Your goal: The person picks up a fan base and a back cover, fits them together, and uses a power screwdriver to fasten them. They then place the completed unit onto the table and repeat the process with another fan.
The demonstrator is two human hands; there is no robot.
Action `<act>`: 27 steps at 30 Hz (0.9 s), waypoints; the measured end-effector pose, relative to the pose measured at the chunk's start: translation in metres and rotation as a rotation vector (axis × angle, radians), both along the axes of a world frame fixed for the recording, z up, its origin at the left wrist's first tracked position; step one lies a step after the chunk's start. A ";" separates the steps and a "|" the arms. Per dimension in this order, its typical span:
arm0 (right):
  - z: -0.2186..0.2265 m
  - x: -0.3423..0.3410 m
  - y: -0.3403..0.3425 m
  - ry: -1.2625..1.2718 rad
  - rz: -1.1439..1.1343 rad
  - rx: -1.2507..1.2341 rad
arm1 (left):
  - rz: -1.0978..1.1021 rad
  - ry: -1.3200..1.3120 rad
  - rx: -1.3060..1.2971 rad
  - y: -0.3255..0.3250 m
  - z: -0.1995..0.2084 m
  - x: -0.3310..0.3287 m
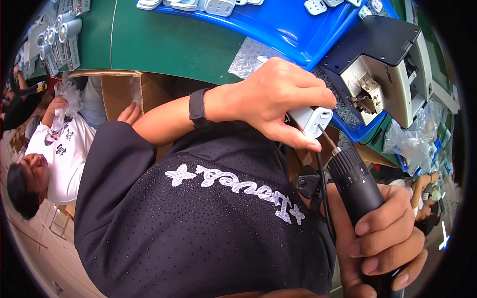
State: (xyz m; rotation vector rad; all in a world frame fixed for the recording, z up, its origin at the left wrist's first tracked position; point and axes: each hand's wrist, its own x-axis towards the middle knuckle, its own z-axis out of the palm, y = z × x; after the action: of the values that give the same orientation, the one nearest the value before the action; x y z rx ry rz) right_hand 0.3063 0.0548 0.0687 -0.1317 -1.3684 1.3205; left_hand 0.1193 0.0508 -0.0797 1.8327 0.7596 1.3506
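Both hands were closed on things: the left hand (276, 97) clamped a small white piece (318, 122) between thumb and fingers, and the right hand (390, 236) gripped a black electric screwdriver (355, 186). Behind them, the green counter (174, 44) spread across the far side. To the left, beyond the forearm, a co-worker (67, 149) in a white top held clear plastic. On the far side of the counter lay a large blue tray (278, 32) with more white pieces in it, and just right of it stood a boxy machine (375, 39) with a black top, pale sides and an open metal mouth facing the worker. Tiny metal parts were heaped beside the machine's left side. A cardboard box (121, 94) stood at the counter's near edge, left of the hands, while pale cylindrical parts (69, 32) crowded the far left end. Bubble wrap (251, 54) lay beside the blue tray, partly hidden by the left hand. A black cable (323, 193) hung in front of the worker, between the body and the screwdriver.

The left forearm crossed from the left, a black band (198, 108) at its wrist, knuckles up; its fingers hid part of the white piece. From the near right, the right hand wrapped the screwdriver's body, tilting it far and left. Its thin bit (328, 137) met the piece's face, near small holes.
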 end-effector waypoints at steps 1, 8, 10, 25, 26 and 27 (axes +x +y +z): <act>0.010 0.003 0.000 -0.134 0.015 -0.025 | -0.001 0.008 0.000 0.000 0.000 0.000; 0.021 0.020 0.010 -0.364 -0.388 -0.140 | 0.017 -0.007 0.016 -0.001 -0.003 0.001; -0.016 0.038 0.039 -0.356 -0.529 -0.221 | -0.004 -0.013 0.025 -0.001 -0.003 0.005; 0.034 0.025 0.005 -0.183 0.035 -0.136 | 0.002 0.049 0.002 -0.002 -0.003 -0.003; 0.033 0.021 0.005 -0.187 0.028 -0.145 | -0.004 0.053 -0.003 -0.002 -0.003 -0.004; 0.030 0.018 0.005 -0.188 0.023 -0.155 | 0.001 0.052 -0.005 -0.001 -0.004 -0.003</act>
State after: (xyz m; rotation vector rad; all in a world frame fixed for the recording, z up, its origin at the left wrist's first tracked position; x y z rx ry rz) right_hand 0.3240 0.0598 0.0988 -0.3532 -1.4260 1.4628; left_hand 0.1161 0.0494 -0.0834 1.8702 0.7903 1.3044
